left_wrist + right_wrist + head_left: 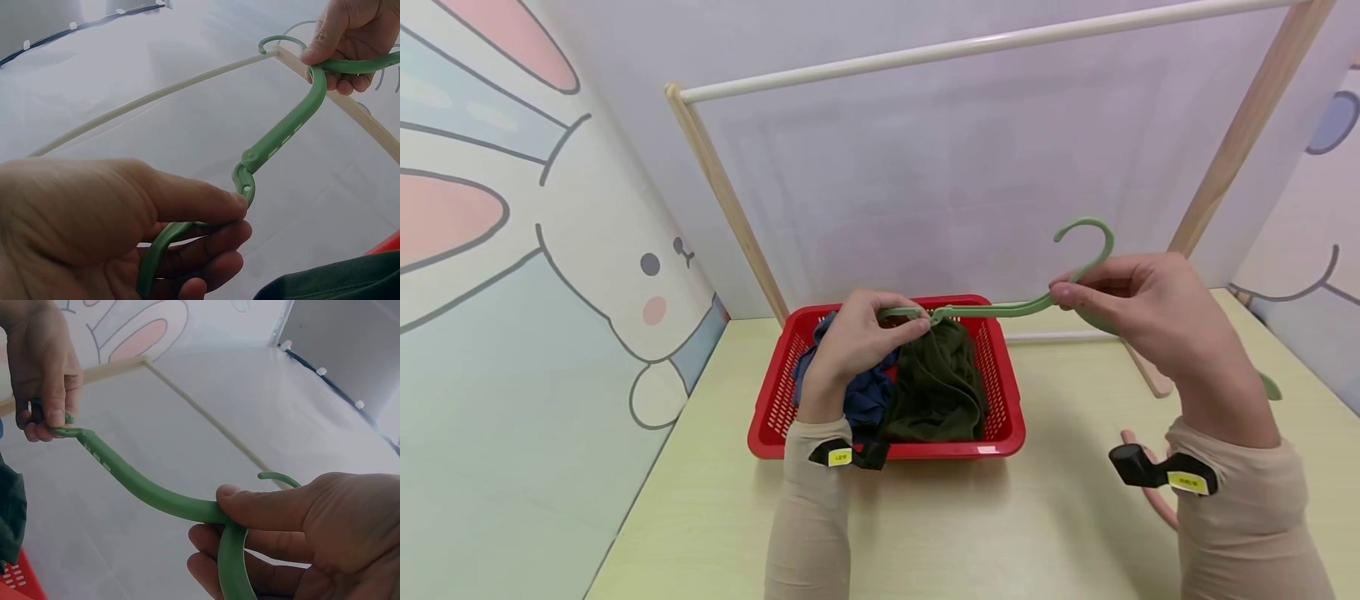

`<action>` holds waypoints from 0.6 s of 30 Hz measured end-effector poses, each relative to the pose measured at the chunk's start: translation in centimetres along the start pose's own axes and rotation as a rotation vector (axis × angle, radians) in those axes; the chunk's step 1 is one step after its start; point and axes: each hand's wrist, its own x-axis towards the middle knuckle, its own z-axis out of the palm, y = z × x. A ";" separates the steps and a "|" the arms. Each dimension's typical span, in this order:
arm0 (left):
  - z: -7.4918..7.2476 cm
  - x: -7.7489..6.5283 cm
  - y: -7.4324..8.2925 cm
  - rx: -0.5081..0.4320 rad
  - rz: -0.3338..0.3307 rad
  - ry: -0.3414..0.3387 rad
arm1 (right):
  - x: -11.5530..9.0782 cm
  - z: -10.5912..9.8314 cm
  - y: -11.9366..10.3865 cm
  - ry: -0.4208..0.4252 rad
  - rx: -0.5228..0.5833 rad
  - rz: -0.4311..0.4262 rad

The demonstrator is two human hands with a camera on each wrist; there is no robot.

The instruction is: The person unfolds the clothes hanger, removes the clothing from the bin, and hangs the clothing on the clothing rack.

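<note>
In the head view, the green hanger (992, 311) spans between the left hand (865, 337) and the right hand (1165, 312), well apart. In the left wrist view, the left hand pinches its jointed arm (251, 159); in the right wrist view, the right hand grips it near the hook (275, 477).

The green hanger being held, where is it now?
In the head view, the green hanger is right of centre, gripped by the left hand and, near its hook, by the right hand; its left part shows against the red basket.
</note>
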 end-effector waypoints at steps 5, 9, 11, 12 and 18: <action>0.1 0.0 0.0 -0.009 0.006 -0.003 | 0.0 0.0 0.1 0.012 0.016 -0.003; 0.2 0.1 -0.1 -0.010 0.001 -0.001 | -0.2 0.0 0.0 0.023 0.019 0.011; 0.3 0.1 -0.1 -0.012 -0.003 0.001 | -0.2 -0.1 -0.1 0.025 0.013 0.018; 0.3 0.2 -0.1 -0.012 -0.002 0.003 | -0.3 -0.2 -0.1 0.027 0.010 0.019; 0.6 0.2 -0.1 -0.030 0.008 0.005 | -0.6 -0.6 -0.2 0.047 -0.025 0.023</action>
